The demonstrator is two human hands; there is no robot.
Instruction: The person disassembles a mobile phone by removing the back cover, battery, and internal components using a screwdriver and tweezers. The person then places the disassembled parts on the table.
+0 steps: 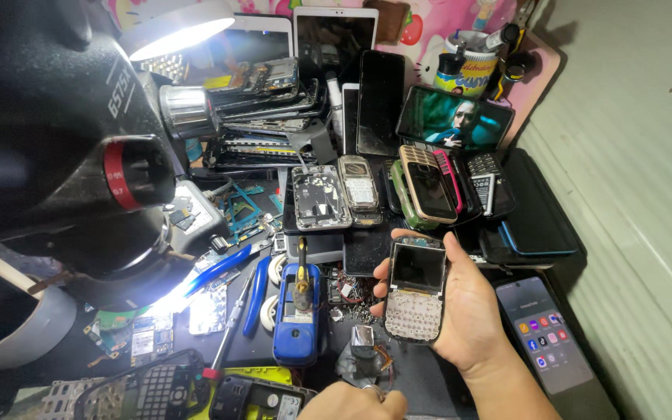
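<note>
A large black microscope head (pixel 56 132) with a red ring fills the left, its lit ring lamp (pixel 176 27) above. Stacked opened phone bodies (pixel 262 109) lie behind. A blue rectangular battery-shaped block (pixel 297 315) stands near blue-handled pliers (pixel 254 292). At right, a black smartphone with a lit icon screen (pixel 550 334) lies flat; another propped phone shows video (pixel 454 118). A printed cup (pixel 464 66) holds pens.
</note>
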